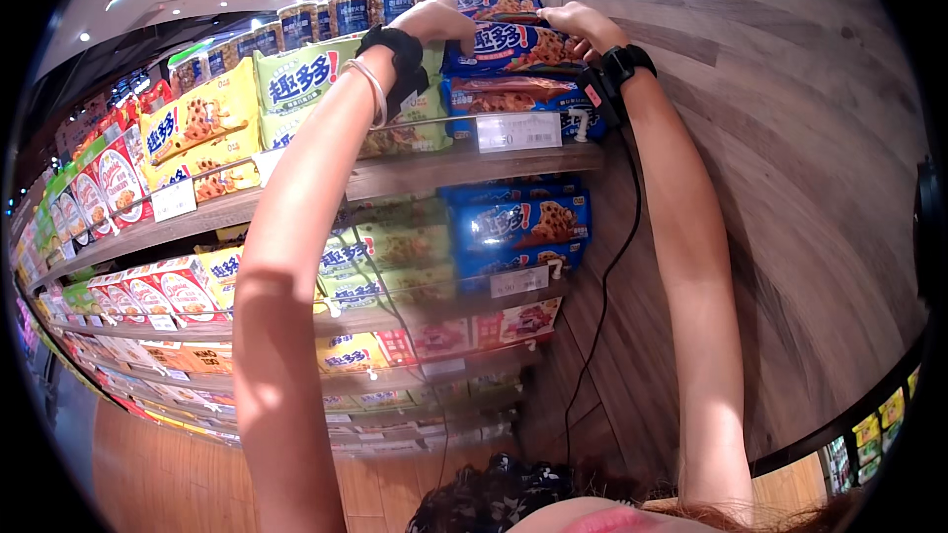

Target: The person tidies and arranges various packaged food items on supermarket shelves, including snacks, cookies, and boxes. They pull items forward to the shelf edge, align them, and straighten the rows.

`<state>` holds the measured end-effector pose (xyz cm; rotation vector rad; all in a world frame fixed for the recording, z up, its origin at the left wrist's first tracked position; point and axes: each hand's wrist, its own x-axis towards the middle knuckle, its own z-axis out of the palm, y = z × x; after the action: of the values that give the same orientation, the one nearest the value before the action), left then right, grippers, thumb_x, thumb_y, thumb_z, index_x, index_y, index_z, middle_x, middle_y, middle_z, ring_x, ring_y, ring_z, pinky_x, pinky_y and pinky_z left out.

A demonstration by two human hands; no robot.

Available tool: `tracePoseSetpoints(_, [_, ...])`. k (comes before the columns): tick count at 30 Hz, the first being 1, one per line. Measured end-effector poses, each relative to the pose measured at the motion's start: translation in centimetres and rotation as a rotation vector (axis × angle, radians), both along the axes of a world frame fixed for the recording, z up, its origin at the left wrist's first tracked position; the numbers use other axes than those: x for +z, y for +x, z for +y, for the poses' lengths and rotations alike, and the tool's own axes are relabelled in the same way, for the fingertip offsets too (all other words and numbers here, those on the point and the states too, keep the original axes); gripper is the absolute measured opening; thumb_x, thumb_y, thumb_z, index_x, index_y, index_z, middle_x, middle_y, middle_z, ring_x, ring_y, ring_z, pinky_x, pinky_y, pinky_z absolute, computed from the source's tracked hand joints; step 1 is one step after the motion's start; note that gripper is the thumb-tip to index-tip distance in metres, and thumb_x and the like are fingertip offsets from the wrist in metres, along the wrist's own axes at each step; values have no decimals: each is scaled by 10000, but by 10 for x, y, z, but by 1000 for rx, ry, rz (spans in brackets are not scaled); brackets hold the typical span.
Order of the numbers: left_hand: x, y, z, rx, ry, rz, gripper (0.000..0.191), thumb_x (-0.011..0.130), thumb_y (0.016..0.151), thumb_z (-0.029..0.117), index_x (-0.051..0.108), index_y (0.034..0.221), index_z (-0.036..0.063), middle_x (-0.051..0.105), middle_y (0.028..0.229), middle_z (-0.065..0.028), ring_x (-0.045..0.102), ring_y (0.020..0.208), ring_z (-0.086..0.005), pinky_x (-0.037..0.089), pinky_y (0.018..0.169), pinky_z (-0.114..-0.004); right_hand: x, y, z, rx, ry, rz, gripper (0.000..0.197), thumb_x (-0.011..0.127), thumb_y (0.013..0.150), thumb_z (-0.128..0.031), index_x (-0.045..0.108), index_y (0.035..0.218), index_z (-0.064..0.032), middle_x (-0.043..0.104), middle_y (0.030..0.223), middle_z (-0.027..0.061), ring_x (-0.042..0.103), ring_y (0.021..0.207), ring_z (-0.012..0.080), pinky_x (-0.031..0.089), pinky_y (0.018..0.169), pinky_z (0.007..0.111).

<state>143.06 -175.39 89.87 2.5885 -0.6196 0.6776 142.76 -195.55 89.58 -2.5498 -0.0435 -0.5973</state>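
Note:
A dark-blue cookie packet (511, 48) lies near the right end of the upper shelf, with cookies printed on its front. My left hand (437, 21) grips its left end, the fingers partly hidden behind it. At the opposite end is my right hand (585, 24), its fingers over the top corner and others at the side. Another blue packet (500, 9) sits just behind. Below the gripped packet are more blue cookie packets (511, 96), stacked flat. Green cookie packets (300, 78) stand left of my left wrist, partly covered by my forearm.
A wood-grain panel (770, 126) rises close on the right. Clear lips and price tags (518, 132) edge the wooden shelves (415, 174). Yellow packets (200, 118) and canisters (348, 11) stand to the left and behind. A black cable (607, 281) hangs from my right wrist device (601, 92).

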Motion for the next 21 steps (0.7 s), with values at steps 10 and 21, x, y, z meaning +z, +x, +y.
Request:
tracePoseSetpoints(10, [2, 11, 15, -150, 23, -90, 260, 646, 650, 177, 627, 831, -8, 598, 789, -91, 538, 749, -178, 407, 712, -301, -3, 29, -19, -11, -205, -319, 390, 455, 701, -223, 599, 1037, -87, 579, 1033, 166, 571, 910, 277, 445, 788, 330])
tracePoseSetpoints(21, [-9, 1, 25, -338, -184, -151, 240, 609, 701, 154, 646, 908, 38, 621, 854, -80, 554, 800, -158, 414, 736, -273, -2, 39, -27, 169, -240, -402, 389, 445, 610, -125, 658, 934, -94, 626, 924, 145, 586, 850, 262, 438, 791, 307])
